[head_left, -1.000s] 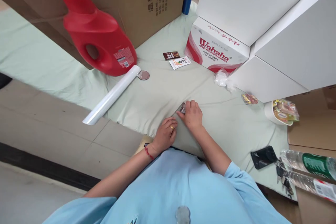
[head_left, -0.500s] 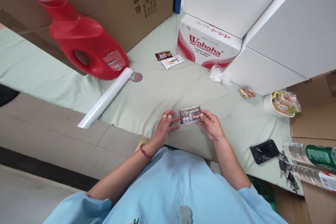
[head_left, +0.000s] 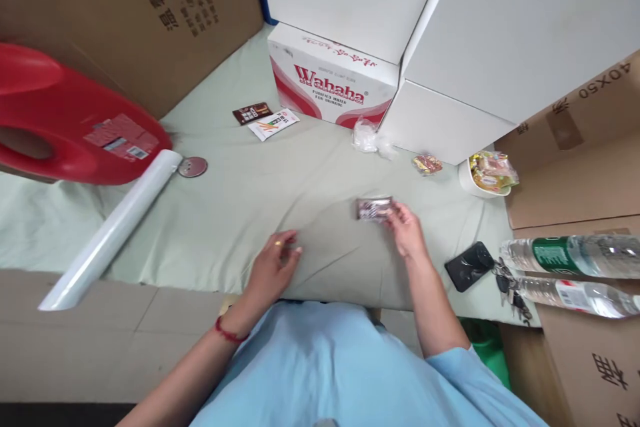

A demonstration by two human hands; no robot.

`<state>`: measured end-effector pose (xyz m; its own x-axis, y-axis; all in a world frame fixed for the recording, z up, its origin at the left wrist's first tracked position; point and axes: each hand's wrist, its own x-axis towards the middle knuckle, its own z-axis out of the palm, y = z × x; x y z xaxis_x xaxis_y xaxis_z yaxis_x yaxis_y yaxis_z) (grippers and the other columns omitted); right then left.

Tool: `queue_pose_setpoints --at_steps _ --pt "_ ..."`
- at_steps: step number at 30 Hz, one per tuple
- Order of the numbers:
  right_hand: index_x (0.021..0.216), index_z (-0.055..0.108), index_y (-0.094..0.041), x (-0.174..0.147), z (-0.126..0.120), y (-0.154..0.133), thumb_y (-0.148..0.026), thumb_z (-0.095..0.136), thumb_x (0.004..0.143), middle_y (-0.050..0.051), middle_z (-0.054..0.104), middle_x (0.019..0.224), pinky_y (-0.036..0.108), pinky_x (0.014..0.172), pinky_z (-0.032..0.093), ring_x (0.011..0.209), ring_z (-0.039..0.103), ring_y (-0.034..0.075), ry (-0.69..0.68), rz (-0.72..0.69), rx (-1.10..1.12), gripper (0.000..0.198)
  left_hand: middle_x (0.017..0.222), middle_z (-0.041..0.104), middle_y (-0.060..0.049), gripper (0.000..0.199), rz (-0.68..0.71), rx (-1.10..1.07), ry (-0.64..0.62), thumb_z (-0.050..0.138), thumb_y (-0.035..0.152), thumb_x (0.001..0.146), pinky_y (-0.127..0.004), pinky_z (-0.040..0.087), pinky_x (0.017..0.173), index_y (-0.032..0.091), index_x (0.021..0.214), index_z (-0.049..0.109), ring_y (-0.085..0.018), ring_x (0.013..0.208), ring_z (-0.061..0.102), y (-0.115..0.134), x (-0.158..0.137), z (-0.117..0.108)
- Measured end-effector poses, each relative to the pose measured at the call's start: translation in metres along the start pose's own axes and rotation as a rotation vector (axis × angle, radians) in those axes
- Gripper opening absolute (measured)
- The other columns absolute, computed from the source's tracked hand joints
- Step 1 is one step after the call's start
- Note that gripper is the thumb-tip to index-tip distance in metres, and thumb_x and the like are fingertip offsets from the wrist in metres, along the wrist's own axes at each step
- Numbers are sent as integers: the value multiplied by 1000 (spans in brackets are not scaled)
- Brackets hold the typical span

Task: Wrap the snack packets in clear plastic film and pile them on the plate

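A person in a light blue shirt holds a dark brown packet in the right hand at a bench spread with pale green cloth, the packet well in front of the right part of a red-and-white Wahaha carton. Thumb and fingers are pinched on the packet's right end, most of its face exposed and its print blurred. The left hand, wearing a ring with a red bracelet at the wrist, is half open, fingers loosely bent and grasping nothing, in front of the carton's left end and nearer the person than the packet; whether it touches the cloth cannot be told. Just left of the carton, a brown sachet lies beside a white sachet. Crumpled clear plastic sits at the carton's front right corner. To the carton's right are a small red-and-gold wrapper and a white tub of wrapped packets. Nearer the person and farther right of the carton, a black phone lies beside keys and two clear bottles on their sides, one with a green label. Well left of the carton are a red jug, a white tube and a round disc at the tube's end
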<state>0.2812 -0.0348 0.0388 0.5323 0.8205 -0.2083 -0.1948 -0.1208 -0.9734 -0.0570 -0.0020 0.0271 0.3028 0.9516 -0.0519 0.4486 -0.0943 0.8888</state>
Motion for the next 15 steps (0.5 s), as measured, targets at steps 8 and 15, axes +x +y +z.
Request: queue_pose_setpoints --at_steps 8,15 --pt "80 58 -20 116 -82 -36 -46 83 79 0 65 76 33 69 64 73 65 16 509 -24 -225 36 131 66 -19 32 173 561 348 54 38 100 -56 57 104 17 118 69 -36 120 66 -51 -20 -52" --pt "108 70 -14 108 -75 -40 -29 71 80 23 61 130 47 106 50 123 60 33 656 -118 -707 31 118 76 -14 21 334 655 492 63 18 90 -48 60 93 20 109 71 -31 105 72 -67 -24 -35"
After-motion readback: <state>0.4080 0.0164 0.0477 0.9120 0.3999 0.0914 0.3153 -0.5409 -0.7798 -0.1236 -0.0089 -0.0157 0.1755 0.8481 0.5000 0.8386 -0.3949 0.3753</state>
